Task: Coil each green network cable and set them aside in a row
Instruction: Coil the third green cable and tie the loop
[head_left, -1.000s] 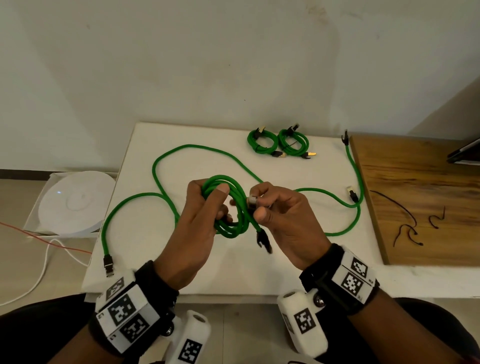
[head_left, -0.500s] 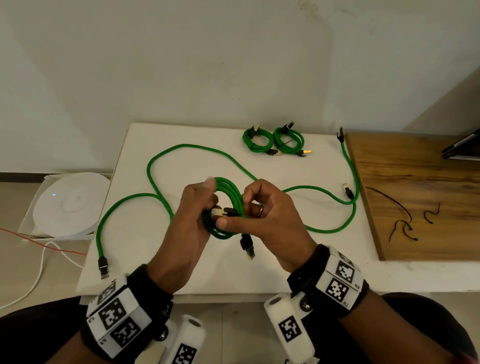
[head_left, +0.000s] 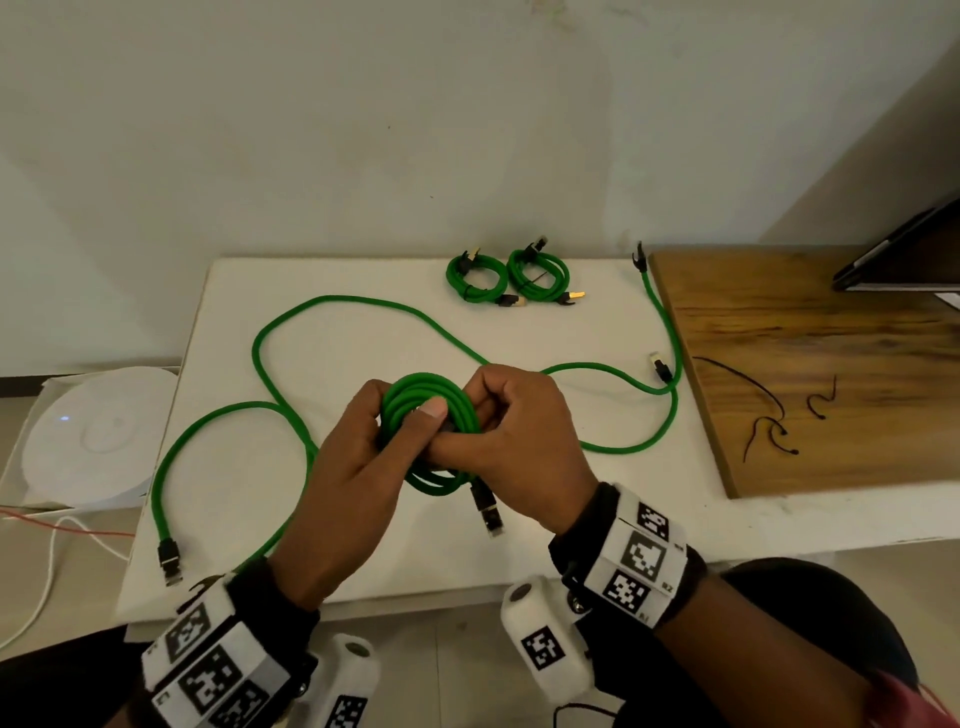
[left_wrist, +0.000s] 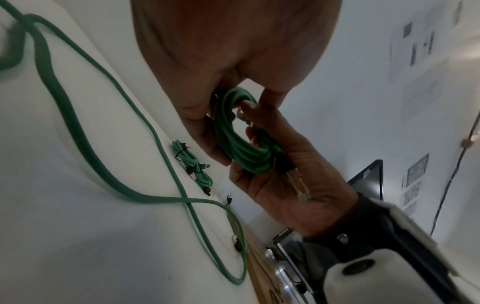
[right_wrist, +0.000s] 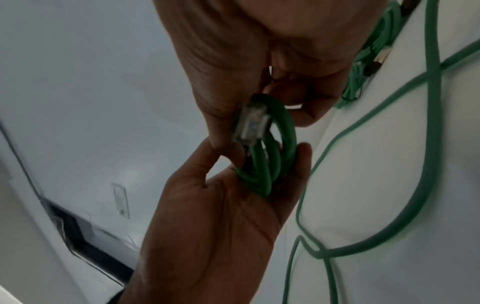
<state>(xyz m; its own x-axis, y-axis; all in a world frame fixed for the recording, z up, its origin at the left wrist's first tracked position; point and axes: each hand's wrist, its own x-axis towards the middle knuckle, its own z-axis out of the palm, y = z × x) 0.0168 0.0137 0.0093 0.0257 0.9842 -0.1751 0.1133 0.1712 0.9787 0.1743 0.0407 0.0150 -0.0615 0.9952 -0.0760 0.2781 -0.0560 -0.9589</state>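
Above the middle of the white table (head_left: 337, 551), both hands hold a coiled green cable (head_left: 427, 391). My left hand (head_left: 410, 415) grips the coil's left side, thumb across the strands. My right hand (head_left: 478, 421) pinches the right side with curled fingers. One plug (head_left: 488, 512) hangs below the coil. The left wrist view shows the coil (left_wrist: 241, 148) between both hands. In the right wrist view the plug (right_wrist: 250, 125) lies against the loops (right_wrist: 267, 164). Two finished coils (head_left: 475, 278) (head_left: 537, 275) lie side by side at the back. Loose green cables (head_left: 270, 332) (head_left: 670, 332) sprawl across the table.
A wooden board (head_left: 831, 374) adjoins the table on the right, with black twist ties (head_left: 769, 415) on it and a dark flat device (head_left: 904, 260) at its far corner. A round white device (head_left: 98, 431) sits in a box on the floor at the left.
My right hand has closed in on the coil beside the left thumb. The coil has turned to face up and the free plug now hangs lower.
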